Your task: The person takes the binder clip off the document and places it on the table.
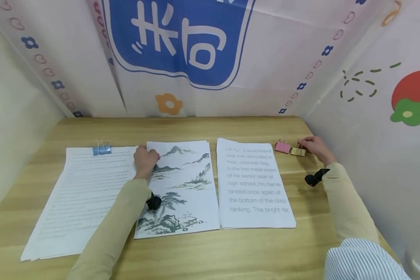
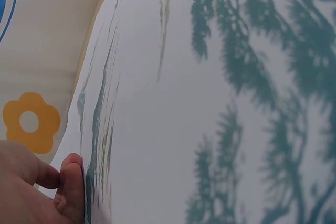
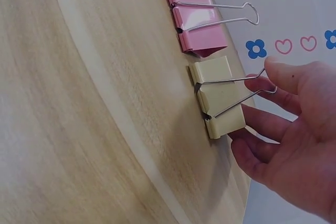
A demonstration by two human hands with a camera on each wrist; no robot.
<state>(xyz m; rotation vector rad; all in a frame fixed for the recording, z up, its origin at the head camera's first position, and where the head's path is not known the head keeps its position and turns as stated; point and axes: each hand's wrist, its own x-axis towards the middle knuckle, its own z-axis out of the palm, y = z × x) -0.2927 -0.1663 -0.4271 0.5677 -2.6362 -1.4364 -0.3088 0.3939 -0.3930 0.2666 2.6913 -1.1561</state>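
My left hand (image 1: 146, 160) grips the upper left edge of a stack of sheets printed with an ink landscape (image 1: 192, 202), its fingers curled. In the left wrist view, thumb and finger meet at the edge of the landscape paper (image 2: 152, 129); what lies under them is hidden. Over at the right, my right hand (image 1: 315, 147) pinches the wire handle of a yellow binder clip (image 3: 218, 95) between thumb and forefinger. The clip's body sits at the tabletop, beside a pink binder clip (image 3: 197, 22) that no hand touches.
On the left lies a text stack (image 1: 80, 194) with a blue binder clip (image 1: 102, 150) on its top edge. Another stack in large print (image 1: 255, 186) lies right of the landscape. Fabric-covered walls (image 1: 259, 89) enclose the wooden table (image 1: 210, 256) behind and at both sides.
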